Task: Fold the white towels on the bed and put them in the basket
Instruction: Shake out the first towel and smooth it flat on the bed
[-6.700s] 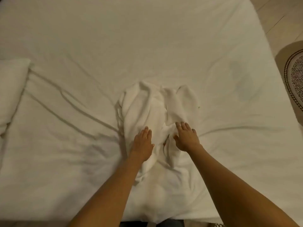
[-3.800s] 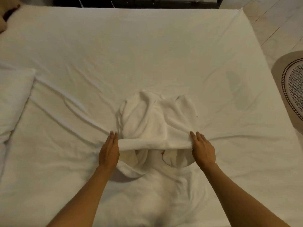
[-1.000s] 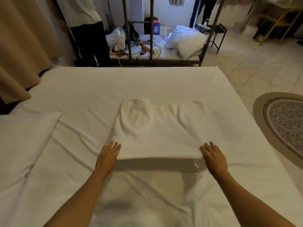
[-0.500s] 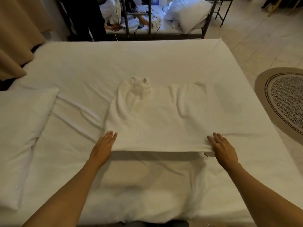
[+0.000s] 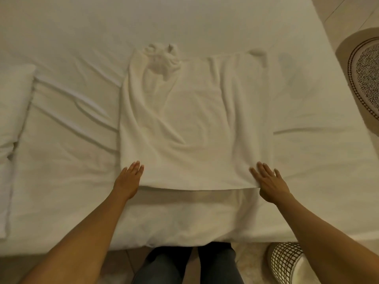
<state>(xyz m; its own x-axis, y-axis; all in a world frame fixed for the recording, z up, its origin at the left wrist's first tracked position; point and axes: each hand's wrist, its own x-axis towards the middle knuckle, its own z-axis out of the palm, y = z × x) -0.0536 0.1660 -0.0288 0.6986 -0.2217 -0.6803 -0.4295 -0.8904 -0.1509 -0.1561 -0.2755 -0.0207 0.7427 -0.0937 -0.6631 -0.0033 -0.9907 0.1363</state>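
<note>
**Towel spread flat, a hand at each near corner**

A white towel (image 5: 190, 128) is laid out over the middle of the bed (image 5: 205, 21), mostly flattened, with soft wrinkles running across it. Its far left corner is bunched into a small crumpled knot, while the far right corner is turned up slightly. The near edge is seen as a straight line, just short of the bed's near side.

The left hand (image 5: 128, 181) is placed at the near left corner, fingers extended and held together, resting on or against the cloth. The right hand (image 5: 270, 182) is placed at the near right corner, fingers spread and flat. Whether the towel's edge is pinched beneath either palm cannot be told — no closed grasp is visible.

A pillow (image 5: 12, 111) is seen at the left edge of the bed, well apart from the towel. On the floor at the lower right, beside the person's legs, a lattice-patterned basket (image 5: 285, 261) is partly shown — its contents cannot be made out. A patterned rug (image 5: 365, 72) is visible on the floor to the right.
</note>
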